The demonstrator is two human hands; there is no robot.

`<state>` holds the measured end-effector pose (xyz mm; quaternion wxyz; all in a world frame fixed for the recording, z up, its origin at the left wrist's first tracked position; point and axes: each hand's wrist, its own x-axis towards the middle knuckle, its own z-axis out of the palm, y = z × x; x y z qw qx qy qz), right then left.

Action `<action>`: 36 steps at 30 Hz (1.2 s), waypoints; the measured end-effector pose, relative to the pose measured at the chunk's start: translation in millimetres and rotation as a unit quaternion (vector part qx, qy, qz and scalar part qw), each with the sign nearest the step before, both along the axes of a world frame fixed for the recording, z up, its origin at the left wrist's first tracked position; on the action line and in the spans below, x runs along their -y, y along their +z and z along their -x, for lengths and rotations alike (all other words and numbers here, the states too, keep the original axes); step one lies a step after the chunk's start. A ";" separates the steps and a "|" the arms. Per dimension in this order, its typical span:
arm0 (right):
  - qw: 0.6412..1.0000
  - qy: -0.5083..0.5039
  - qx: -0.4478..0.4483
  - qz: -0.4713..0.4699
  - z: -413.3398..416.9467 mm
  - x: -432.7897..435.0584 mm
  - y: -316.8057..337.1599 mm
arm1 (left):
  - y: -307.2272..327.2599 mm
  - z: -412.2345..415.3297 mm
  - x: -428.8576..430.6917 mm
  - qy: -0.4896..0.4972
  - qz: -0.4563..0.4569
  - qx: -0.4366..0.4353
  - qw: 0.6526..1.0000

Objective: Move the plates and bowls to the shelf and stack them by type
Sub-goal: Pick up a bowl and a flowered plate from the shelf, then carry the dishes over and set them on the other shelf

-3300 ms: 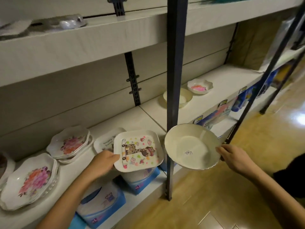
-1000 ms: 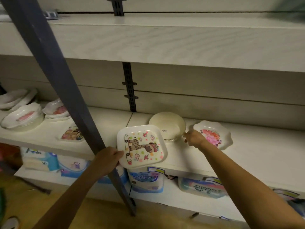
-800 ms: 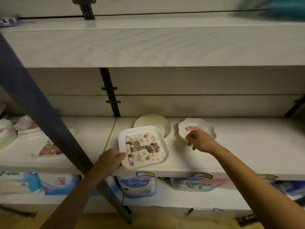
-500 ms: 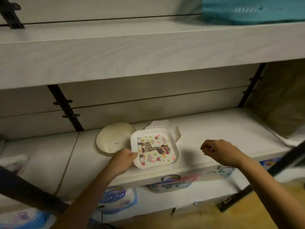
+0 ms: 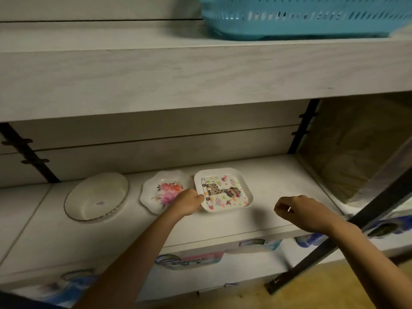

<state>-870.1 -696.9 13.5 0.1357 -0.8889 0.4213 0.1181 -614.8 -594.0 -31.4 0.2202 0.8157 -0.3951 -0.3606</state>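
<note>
A square white plate with a giraffe picture (image 5: 224, 190) lies flat on the pale shelf board (image 5: 278, 175). My left hand (image 5: 186, 202) grips its near-left corner. Just left of it sits a scalloped plate with pink flowers (image 5: 161, 190), partly hidden by my left hand. Further left stands a round cream bowl (image 5: 97, 196). My right hand (image 5: 302, 211) hovers over the shelf's front edge to the right of the square plate, fingers loosely curled and holding nothing.
A turquoise slotted basket (image 5: 305, 16) stands on the shelf above. A dark slanted post (image 5: 347, 226) crosses at the lower right. Packaged goods (image 5: 189, 260) fill the level below. The shelf board continues bare to the right of the square plate.
My right hand set the cream bowl on the shelf and let go. My left hand carried the giraffe plate right and laid it beside the flowered plate. The view swung right.
</note>
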 end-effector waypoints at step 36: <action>0.952 0.294 0.084 -0.011 -148.5 -81.0 0.8 | 31.1 -14.0 -185.2 0.186 0.044 0.295 0.936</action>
